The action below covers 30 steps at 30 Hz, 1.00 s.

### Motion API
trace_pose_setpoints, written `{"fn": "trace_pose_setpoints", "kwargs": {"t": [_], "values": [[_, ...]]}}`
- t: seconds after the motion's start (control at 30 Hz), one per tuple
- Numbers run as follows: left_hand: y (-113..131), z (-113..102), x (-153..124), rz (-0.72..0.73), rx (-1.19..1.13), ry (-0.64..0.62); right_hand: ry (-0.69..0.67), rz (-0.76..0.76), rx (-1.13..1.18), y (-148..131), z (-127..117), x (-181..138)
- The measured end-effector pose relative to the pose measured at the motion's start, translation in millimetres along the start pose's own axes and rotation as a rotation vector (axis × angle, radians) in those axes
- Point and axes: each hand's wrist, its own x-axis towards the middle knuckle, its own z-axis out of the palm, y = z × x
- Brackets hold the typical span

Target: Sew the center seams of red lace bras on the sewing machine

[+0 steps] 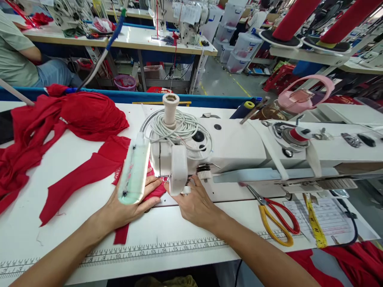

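Note:
My left hand (131, 207) lies flat on red fabric (155, 191) at the sewing machine head (178, 169), its fingers stretched toward the needle area. A translucent greenish plate (133, 171) covers part of this hand. My right hand (197, 207) is on the other side of the needle area, with its thumb close to the fabric's edge. The machine head hides most of its fingertips, so their grip does not show. Red fabric runs left from under my left hand as a long cut piece (86, 175), and a short strip (121, 234) sticks out below the wrist.
A heap of red fabric (89, 113) lies at the left. Scissors (275, 217), a yellow tape measure (314, 223) and a paper sheet (326, 217) are at the right. Thread cones (295, 20) and a pink-lidded bottle (299, 99) stand behind. A person (24, 56) sits at the far left.

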Motion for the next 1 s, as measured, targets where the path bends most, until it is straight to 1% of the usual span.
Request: {"fn": "trace_pose_setpoints", "kwargs": {"t": [0.07,0.17,0.27,0.33,0.4,0.5,0.6,0.67,0.73,0.8,0.9,1.0], "values": [[1,-1,4,0.002,0.010,-0.003,0.020,0.015,0.011,2,3,1],[12,-10,12,-0.002,0.062,0.001,0.069,0.028,0.015,5,7,1],[27,-22,21,0.027,0.132,0.072,0.115,0.009,0.001,9,9,-1],[34,-27,25,0.018,0.150,0.079,0.145,0.011,0.003,11,8,-2],[37,-30,27,-0.016,0.146,0.015,0.164,0.029,0.025,13,7,-3],[37,-33,29,-0.059,0.113,-0.162,0.180,0.033,0.071,14,6,-4],[37,-40,34,-0.150,0.051,-0.322,0.210,0.023,0.093,13,6,-5],[37,-46,39,-0.263,-0.079,-0.393,0.240,0.016,0.087,12,6,-5],[36,-50,45,-0.410,-0.282,-0.460,0.256,0.006,0.075,12,6,-6],[34,-51,49,-0.519,-0.443,-0.529,0.254,0.003,0.071,12,7,-6],[28,-52,52,-0.560,-0.529,-0.581,0.249,0.007,0.083,13,7,-6],[24,-60,52,-0.614,-0.577,-0.547,0.230,0.017,0.099,13,7,-7]]}}
